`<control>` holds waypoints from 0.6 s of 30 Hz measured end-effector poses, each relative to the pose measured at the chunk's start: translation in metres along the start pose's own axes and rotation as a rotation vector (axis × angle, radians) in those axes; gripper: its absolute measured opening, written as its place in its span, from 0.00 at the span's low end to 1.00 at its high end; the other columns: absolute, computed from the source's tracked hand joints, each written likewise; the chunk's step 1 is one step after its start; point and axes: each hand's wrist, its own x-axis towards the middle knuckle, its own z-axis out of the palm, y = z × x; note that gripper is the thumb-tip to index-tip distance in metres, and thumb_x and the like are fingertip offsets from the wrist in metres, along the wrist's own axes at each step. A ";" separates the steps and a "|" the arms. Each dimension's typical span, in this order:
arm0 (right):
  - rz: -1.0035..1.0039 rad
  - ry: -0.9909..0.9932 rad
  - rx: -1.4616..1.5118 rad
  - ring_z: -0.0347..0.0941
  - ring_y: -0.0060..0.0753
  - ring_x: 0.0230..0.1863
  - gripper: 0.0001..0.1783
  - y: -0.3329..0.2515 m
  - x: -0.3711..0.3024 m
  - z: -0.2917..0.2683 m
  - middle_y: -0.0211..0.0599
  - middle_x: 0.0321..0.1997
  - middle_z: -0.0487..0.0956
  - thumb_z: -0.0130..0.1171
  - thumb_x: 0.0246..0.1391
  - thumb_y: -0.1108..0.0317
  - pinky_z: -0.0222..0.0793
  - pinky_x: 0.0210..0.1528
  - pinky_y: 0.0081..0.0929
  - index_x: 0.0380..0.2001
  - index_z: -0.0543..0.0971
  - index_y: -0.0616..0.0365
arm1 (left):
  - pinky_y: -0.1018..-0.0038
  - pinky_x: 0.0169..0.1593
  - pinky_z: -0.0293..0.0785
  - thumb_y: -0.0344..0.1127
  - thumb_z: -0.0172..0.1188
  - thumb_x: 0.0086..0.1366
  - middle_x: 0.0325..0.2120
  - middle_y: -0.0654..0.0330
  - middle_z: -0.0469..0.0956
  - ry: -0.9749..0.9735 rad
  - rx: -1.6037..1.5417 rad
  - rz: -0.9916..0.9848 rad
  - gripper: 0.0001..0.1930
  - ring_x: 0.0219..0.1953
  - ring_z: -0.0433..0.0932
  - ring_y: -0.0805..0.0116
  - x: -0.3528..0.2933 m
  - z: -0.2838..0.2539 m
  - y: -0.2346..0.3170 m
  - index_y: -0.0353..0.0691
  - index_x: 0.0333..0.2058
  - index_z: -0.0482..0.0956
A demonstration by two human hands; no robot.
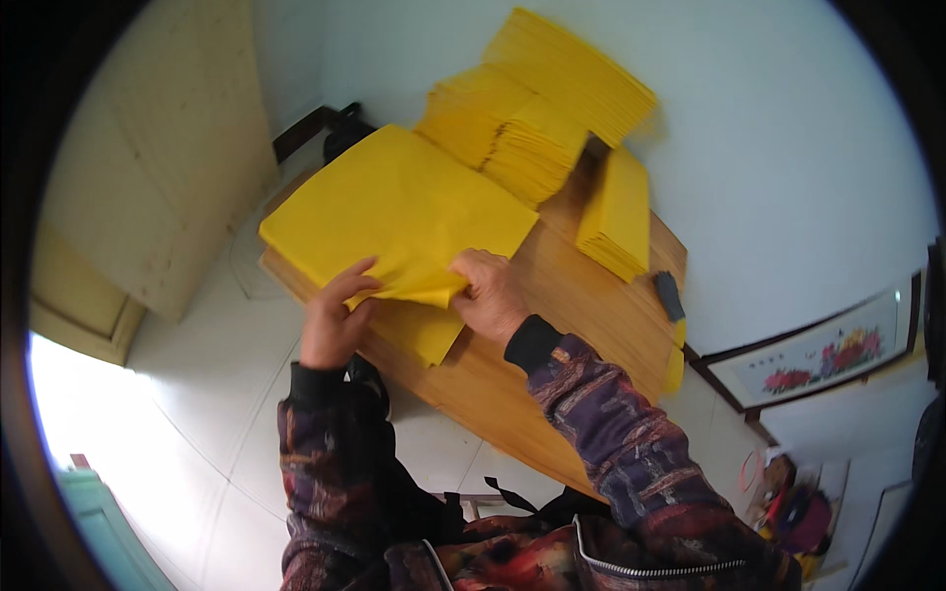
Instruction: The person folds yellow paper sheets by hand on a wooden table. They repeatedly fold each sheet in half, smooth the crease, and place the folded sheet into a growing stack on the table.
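Observation:
A large yellow sheet [394, 207], soft-looking like felt or cloth, lies over the left part of a wooden table. My right hand [490, 297] pinches its near edge, and the material puckers at the fingers. At that same edge, further left, my left hand [337, 313] has its thumb and fingers apart, with the fingertips at or just over the sheet; contact is hard to make out. Below the lifted edge, another yellow piece or layer [419, 330] hangs past the table's front edge. Whether it belongs to the same sheet cannot be seen.
Stacks of folded yellow pieces [527, 133] rise at the table's far side against the wall. A smaller yellow stack [619, 217] stands right of them on the wooden table [562, 325]. A dark grey object [669, 295] sits at the right edge. A framed flower picture [813, 355] leans right.

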 end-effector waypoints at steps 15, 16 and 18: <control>0.716 0.342 0.523 0.68 0.18 0.34 0.05 0.056 -0.233 -0.125 0.25 0.31 0.73 0.59 0.51 0.77 0.65 0.38 0.20 0.31 0.73 0.60 | 0.66 0.36 0.75 0.21 0.64 0.47 0.36 0.53 0.74 -0.096 0.243 0.521 0.14 0.35 0.77 0.53 -0.152 0.145 0.103 0.40 0.33 0.74; 0.734 0.421 0.521 0.69 0.20 0.31 0.04 0.061 -0.233 -0.123 0.28 0.29 0.75 0.59 0.50 0.77 0.66 0.36 0.21 0.29 0.73 0.61 | 0.67 0.39 0.74 0.23 0.66 0.47 0.35 0.56 0.75 -0.194 0.294 0.585 0.13 0.39 0.77 0.55 -0.156 0.149 0.105 0.41 0.32 0.75; 0.665 0.458 0.523 0.69 0.21 0.31 0.04 0.066 -0.234 -0.126 0.28 0.28 0.74 0.59 0.50 0.76 0.66 0.35 0.21 0.29 0.74 0.61 | 0.62 0.49 0.69 0.33 0.67 0.49 0.44 0.58 0.74 -0.306 0.433 0.562 0.19 0.48 0.73 0.55 -0.166 0.160 0.110 0.44 0.42 0.75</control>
